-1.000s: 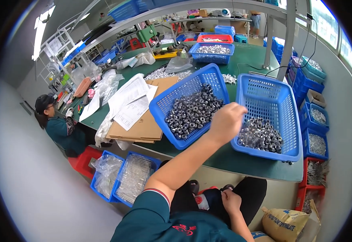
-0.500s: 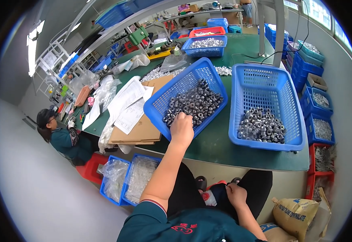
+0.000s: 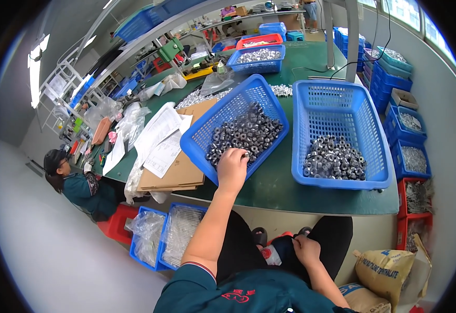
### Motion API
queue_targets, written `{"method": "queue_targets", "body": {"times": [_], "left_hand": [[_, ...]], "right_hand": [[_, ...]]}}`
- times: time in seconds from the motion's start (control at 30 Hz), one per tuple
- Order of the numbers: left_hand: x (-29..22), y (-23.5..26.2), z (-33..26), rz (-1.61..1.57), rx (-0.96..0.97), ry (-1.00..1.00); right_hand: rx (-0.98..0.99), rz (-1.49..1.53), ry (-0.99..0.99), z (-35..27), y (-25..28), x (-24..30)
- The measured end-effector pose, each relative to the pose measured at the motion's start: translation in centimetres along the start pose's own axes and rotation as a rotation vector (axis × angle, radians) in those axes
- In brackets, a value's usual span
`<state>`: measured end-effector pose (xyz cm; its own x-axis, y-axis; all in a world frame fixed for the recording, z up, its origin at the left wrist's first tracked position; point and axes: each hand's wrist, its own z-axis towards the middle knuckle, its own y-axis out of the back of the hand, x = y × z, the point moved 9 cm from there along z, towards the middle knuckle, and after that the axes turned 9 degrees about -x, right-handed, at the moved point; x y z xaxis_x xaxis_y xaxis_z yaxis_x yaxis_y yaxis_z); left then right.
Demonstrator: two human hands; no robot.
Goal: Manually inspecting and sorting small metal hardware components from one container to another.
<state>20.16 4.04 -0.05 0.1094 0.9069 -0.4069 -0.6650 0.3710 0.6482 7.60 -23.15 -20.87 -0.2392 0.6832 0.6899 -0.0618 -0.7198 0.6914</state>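
Note:
My left hand point(image 3: 232, 169) is over the near side of a tilted blue basket point(image 3: 199, 136). Its thumb and fingers are pinched on a small metal nut point(image 3: 245, 154), just above the heap of dark, shiny metal nuts point(image 3: 249, 130) in that basket. My right hand point(image 3: 307, 250) rests low at my lap, by my thigh and a dark cloth point(image 3: 286, 253). Its fingers are curled closed; what they hold, if anything, is hidden. To the right stands a second blue basket point(image 3: 335, 96), with similar nuts point(image 3: 335, 159) gathered at its near end.
Brown cardboard point(image 3: 173, 177) and paper sheets point(image 3: 160, 133) lie left of the baskets on the green table point(image 3: 269, 201). Farther back sits a blue basket point(image 3: 256, 65) of silvery parts. A person point(image 3: 84, 182) sits at the left. Stacked crates point(image 3: 410, 156) and sacks point(image 3: 387, 271) line the right.
My left fingers have come up slightly from the heap, and a nut now shows between them. The right hand stays in place. The whole view has shifted a little.

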Motion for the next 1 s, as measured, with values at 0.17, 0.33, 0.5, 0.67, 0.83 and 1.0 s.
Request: {"method": "queue_targets", "body": {"times": [0.17, 0.33, 0.5, 0.67, 0.83, 1.0], "left_hand": [[-1.6, -0.5, -3.0, -1.141, 0.155, 0.528], [-5.3, 0.1, -8.0, -1.581, 0.39, 0.691], [-6.8, 0.0, -12.5, -1.625, 0.525, 0.718], [-7.0, 0.7, -15.2, -1.29, 0.595, 0.729], [-8.3, 3.3, -14.4, -0.906, 0.555, 0.36], [-8.4, 4.3, -14.2, -0.86, 0.533, 0.287]], "right_hand": [[0.016, 0.01, -0.012, -0.5, 0.1, -0.3], [-0.081, 0.288, -0.13, 1.1, 3.7, 2.0], [-0.152, 0.498, 0.127, 3.9, 10.3, 11.3], [-0.124, 0.538, 0.258, 4.5, 12.0, 15.7], [-0.093, 0.47, 0.291, 3.9, 10.9, 16.6], [-0.145, 0.361, 0.341, 3.3, 11.0, 17.0]]}}
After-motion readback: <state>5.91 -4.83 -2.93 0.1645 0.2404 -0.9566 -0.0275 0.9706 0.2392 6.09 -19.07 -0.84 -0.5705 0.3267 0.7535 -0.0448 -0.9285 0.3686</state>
